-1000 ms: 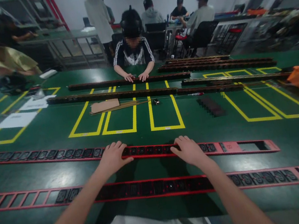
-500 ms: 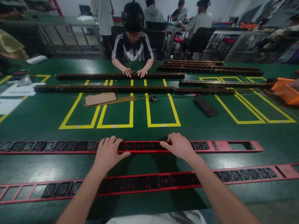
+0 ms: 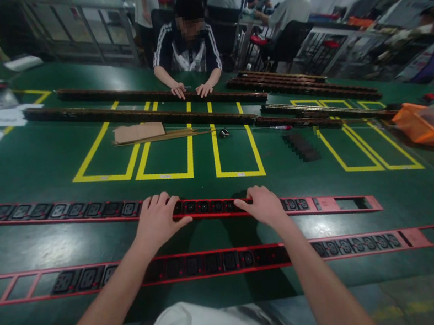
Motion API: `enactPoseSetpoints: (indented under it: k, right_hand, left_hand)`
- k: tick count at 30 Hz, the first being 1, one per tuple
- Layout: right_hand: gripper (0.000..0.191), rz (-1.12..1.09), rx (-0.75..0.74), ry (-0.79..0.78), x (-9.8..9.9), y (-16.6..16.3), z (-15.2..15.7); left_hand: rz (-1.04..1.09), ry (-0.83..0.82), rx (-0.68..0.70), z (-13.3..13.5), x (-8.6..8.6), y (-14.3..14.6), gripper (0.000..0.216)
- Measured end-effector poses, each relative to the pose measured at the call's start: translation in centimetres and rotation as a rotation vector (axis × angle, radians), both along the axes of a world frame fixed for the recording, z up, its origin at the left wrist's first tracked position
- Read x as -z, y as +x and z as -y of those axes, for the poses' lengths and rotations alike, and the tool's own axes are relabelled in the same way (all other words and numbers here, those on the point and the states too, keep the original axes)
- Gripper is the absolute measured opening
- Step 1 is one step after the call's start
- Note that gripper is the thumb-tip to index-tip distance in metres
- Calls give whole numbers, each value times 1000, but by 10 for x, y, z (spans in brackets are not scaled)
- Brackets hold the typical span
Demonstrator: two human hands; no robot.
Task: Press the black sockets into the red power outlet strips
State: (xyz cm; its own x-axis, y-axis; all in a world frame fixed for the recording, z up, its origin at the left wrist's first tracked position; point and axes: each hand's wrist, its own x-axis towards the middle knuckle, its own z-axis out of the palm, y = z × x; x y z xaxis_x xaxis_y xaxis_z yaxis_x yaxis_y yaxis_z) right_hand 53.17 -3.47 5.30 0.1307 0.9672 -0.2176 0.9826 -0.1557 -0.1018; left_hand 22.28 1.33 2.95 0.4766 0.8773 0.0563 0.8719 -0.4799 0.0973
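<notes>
Evidently had, across the green table (image 3: 308,180), the near red strip (image 3: 415,237) behind both hands, beneath the forearms, and the far red strip (image 3: 323,203) under left hand (image 3: 157,216) and right hand (image 3: 263,204), both loosely bent with thumbs apart. Risked skewing it by pressing unevenly. Could not make out grip firmness, cut-off left ends or hand-covered black sockets (image 3: 204,206)

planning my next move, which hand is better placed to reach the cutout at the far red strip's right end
Right hand, likely: it touches the far red strip nearer that cutout; the left hand is farther from it.
</notes>
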Motion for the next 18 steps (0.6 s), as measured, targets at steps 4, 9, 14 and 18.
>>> enactPoseSetpoints:
  k: [4, 9, 14, 18]
  right_hand:
    - [48, 20, 7, 42, 3, -2, 2]
    - [47, 59, -3, 109, 6, -9, 9]
    - [42, 89, -25, 181, 9, -19, 15]
    - [38, 49, -75, 179, 14, -18, 13]
  left_hand:
    - [-27, -11, -4, 0, -1, 0, 59]
    - [-47, -11, 11, -2, 0, -1, 60]
    - [-53, -21, 11, -2, 2, -1, 61]
    - [-78, -30, 14, -2, -3, -1, 60]
